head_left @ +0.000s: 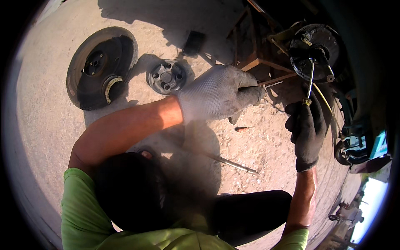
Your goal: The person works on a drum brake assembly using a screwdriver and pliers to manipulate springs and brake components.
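Note:
My left hand [223,93], in a light grey knitted glove, is closed near the middle of the view. A thin, pale, rod-like piece [273,84] sticks out past its fingertips; the rest is hidden. At the right, my right hand [307,129] wears a dark glove and grips a screwdriver [311,79], its long metal shaft pointing up and away. The shaft's far end reaches the middle of a round, dark, greasy brake assembly [300,62] on a vehicle. A thin yellowish cable or strip [323,99] runs down beside the screwdriver.
A tyred wheel [79,62] lies at the left, with a curved brake shoe [109,88] on it. Near it sits a metal hub drum [166,78]. A metal bar [237,165] and a small orange-handled tool [241,128] lie on the ground. An angular stand [252,62] stands beyond.

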The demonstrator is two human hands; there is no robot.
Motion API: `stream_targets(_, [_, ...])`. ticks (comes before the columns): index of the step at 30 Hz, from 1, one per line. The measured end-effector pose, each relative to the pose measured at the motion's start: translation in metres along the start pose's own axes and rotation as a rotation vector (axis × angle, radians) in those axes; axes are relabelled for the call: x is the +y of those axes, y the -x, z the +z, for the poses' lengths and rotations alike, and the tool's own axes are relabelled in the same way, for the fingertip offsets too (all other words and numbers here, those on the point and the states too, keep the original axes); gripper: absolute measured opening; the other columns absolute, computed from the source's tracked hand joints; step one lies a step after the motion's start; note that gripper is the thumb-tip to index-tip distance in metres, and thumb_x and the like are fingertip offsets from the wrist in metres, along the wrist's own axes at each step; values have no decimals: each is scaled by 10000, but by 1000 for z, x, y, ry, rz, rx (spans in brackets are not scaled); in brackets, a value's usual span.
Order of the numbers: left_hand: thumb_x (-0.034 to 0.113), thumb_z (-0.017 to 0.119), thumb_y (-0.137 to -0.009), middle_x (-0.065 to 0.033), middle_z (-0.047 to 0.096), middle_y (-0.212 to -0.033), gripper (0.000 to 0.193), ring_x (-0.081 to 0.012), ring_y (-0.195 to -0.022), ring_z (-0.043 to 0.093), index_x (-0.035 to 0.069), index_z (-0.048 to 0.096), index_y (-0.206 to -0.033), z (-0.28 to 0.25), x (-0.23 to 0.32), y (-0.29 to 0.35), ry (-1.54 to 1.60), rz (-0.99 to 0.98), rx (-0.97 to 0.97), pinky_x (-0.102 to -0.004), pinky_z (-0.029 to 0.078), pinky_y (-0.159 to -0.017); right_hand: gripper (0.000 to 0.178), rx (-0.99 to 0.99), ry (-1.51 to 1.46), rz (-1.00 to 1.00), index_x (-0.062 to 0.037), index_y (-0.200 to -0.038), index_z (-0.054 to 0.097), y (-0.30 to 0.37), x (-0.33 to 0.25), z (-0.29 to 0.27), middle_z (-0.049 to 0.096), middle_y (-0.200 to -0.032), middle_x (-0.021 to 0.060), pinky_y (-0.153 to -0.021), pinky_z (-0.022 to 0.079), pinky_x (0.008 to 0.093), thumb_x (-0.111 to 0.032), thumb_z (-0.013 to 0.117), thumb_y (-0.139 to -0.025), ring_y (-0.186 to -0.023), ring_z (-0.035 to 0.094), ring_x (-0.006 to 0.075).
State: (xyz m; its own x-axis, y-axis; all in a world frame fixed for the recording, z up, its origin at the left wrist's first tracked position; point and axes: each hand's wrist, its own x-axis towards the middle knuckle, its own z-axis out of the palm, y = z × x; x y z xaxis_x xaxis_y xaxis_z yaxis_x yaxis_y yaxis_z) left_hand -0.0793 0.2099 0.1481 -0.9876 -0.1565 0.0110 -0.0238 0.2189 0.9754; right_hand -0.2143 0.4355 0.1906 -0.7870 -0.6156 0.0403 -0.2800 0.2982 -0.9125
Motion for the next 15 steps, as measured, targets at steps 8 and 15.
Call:
stream_targets(8, [289, 626, -1047, -58, 757, -879, 326, -110, -737, 702, 8, 790, -1038, 5, -2, -1, 36, -4, -39, -289, 572, -636, 470, -143, -528, 144, 47, -1528, 466, -3, 10, -5, 521, -794, -22, -475, 352, 184, -175, 412, -1118, -535, 437, 41])
stream_targets(15, [261, 636, -1040, -65, 769, -920, 287, -109, -778, 694, 25, 799, -1030, 10, 1, 0, 14, -51, -79, -285, 566, -686, 481, -389, -889, 139, 45, -1528, 467, -14, 23, -14, 470, -773, -35, -473, 355, 178, -234, 387, -1143, -536, 418, 40])
